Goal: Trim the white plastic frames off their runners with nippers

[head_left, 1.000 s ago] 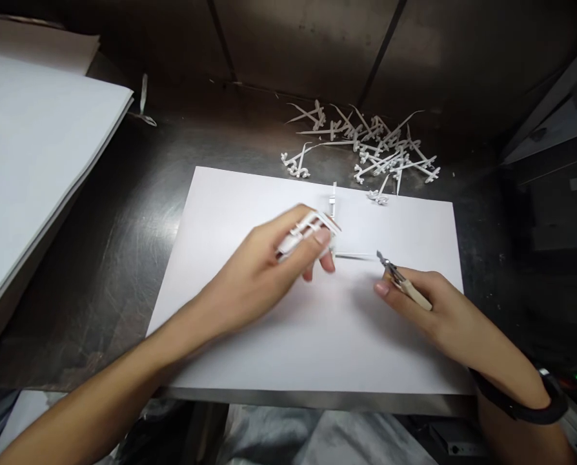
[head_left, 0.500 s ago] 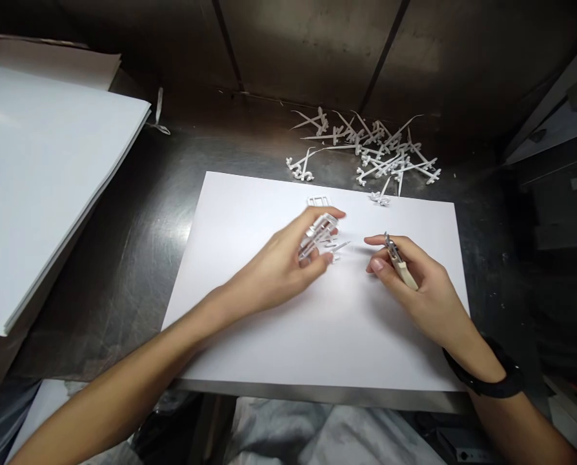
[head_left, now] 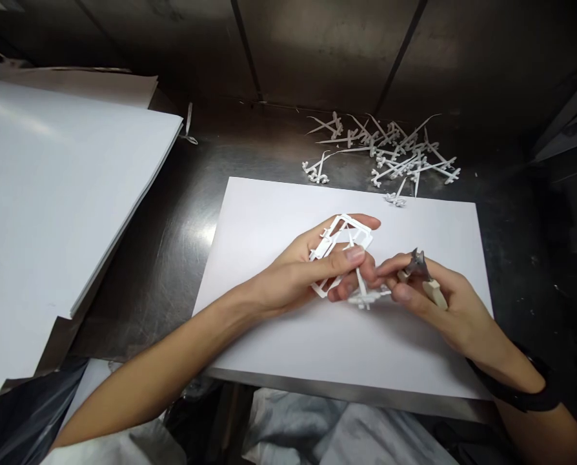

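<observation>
Above the white sheet (head_left: 279, 336), my left hand (head_left: 312, 271) is closed round white plastic frames (head_left: 345, 223) with rectangular openings. Its thumb presses on them, and a thin white branched piece (head_left: 363, 297) hangs below the fingertips. My right hand (head_left: 434, 290) holds cutting pliers (head_left: 419, 265) with cream handles, their metal jaws pointing up. The right fingertips are close to the left ones, at the branched piece; whether they grip it is hard to tell.
Behind the sheet, a pile of white branched plastic scraps (head_left: 399, 152) lies on the metal table (head_left: 172, 219). Large white sheets (head_left: 75, 174) are stacked at the left. A metal wall (head_left: 317, 51) stands at the back.
My left hand has closed on the frames, with a branched piece now showing at its fingertips. My right hand has come up to it with the pliers. The view has shifted slightly.
</observation>
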